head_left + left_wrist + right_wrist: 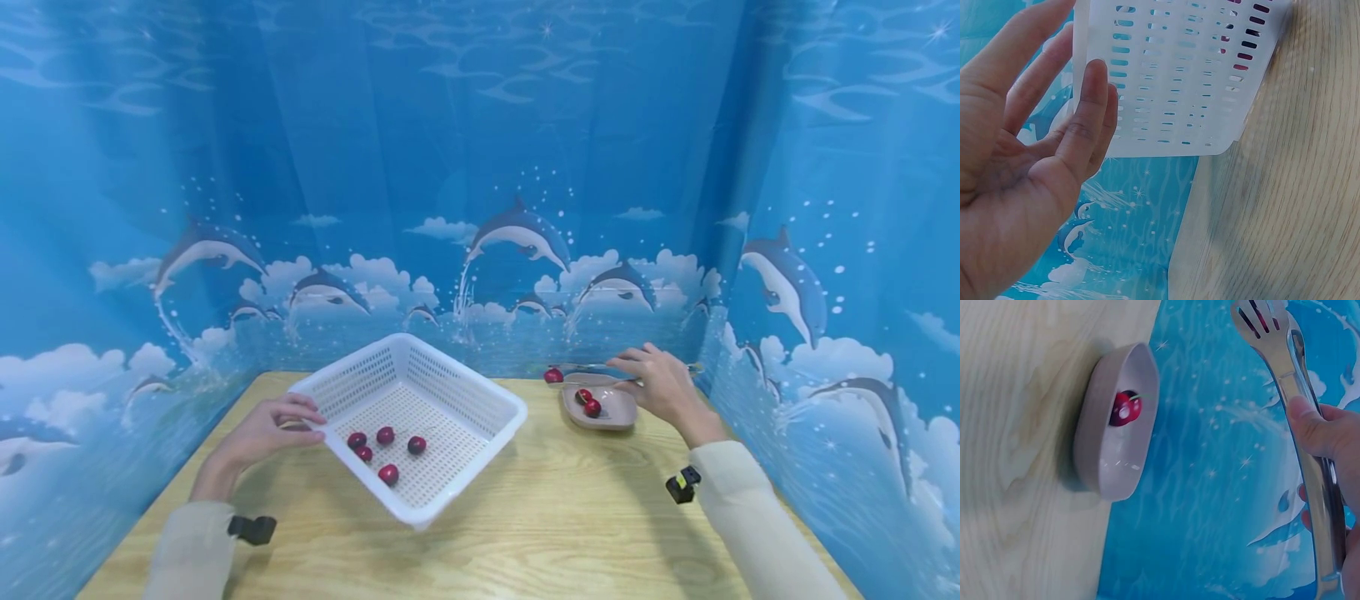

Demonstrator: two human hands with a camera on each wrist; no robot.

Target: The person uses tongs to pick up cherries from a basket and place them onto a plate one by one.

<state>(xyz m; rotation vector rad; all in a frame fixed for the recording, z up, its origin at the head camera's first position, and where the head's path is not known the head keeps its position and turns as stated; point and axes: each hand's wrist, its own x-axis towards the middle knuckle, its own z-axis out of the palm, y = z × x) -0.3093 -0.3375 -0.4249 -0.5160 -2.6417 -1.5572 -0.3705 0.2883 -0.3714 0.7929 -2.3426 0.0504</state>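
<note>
My left hand [273, 429] grips the left rim of a white perforated plastic basket [471, 465], its fingers lying on both sides of the wall in the left wrist view. Several dark red cherries [386, 435] lie in the basket towards its left side. In my right hand [660, 385] is a pair of metal tongs [1322, 506] with slotted ends. A cherry [553, 376] sits between the tong ends, largely hidden behind the slots in the right wrist view. Beneath the tongs stands a small beige bowl [600, 422] holding two cherries [1126, 407], one showing a green stem.
A light wood-grain table [510, 542] carries the basket and bowl. Blue curtains [480, 150] printed with dolphins and clouds hang behind the table and along both sides. The bowl stands close to the table's back edge, right of the basket.
</note>
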